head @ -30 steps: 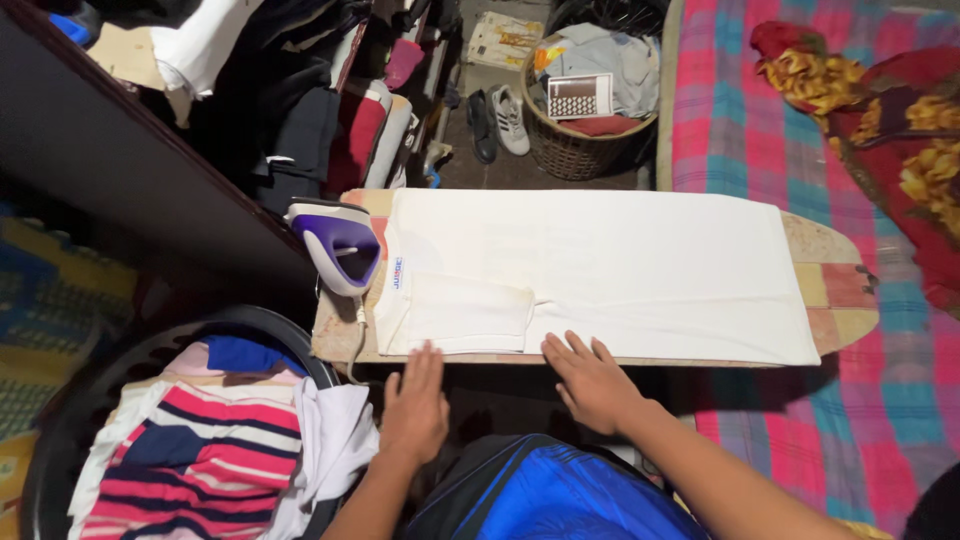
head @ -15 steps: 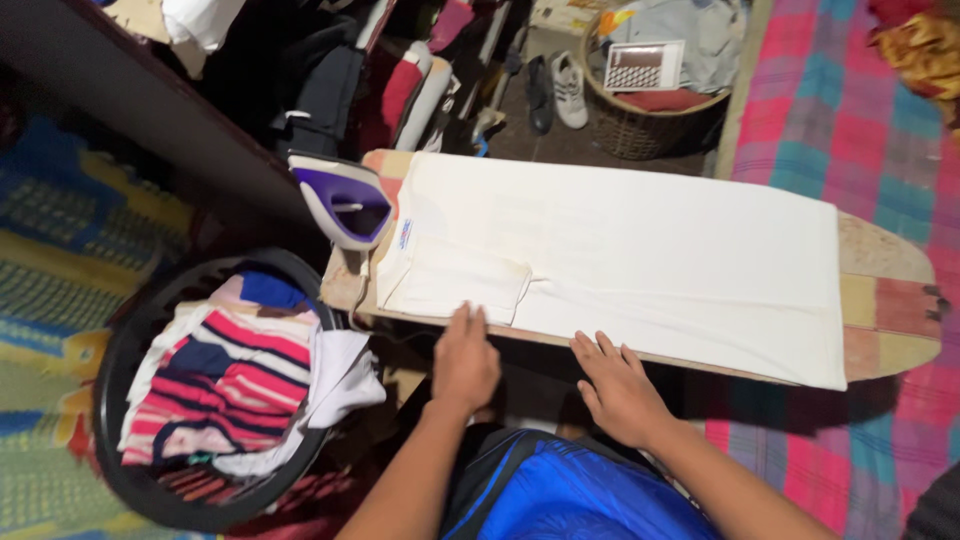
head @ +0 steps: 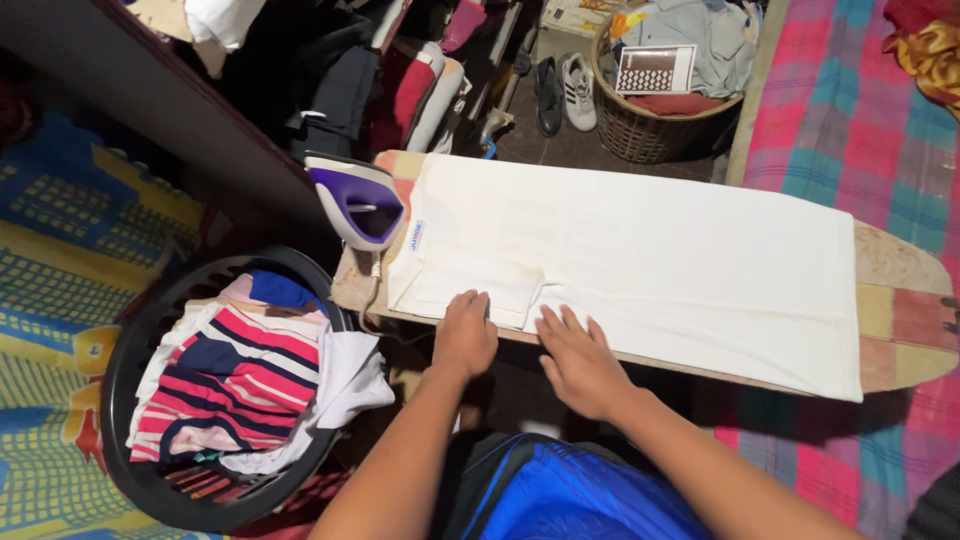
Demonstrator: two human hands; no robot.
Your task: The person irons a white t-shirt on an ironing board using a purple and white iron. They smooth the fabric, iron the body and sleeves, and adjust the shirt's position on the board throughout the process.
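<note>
Cluttered room, patterned mat below. Ironing board (head: 900, 310) carries a white folded garment (head: 640, 250) laid flat — purple iron (head: 360, 205) stands at its left end. Left hand (head: 465, 335) and right hand (head: 575, 360) rest on the garment's near edge, fingers flat and spread, gripping nothing. Black laundry basket (head: 130, 340) holds striped clothes (head: 225, 385); wicker basket (head: 650, 135) beyond holds more.

Both hands, left (head: 464, 335) and right (head: 577, 362), lie palm-down, fingers extended and apparently flat, forearms reaching forward.
</note>
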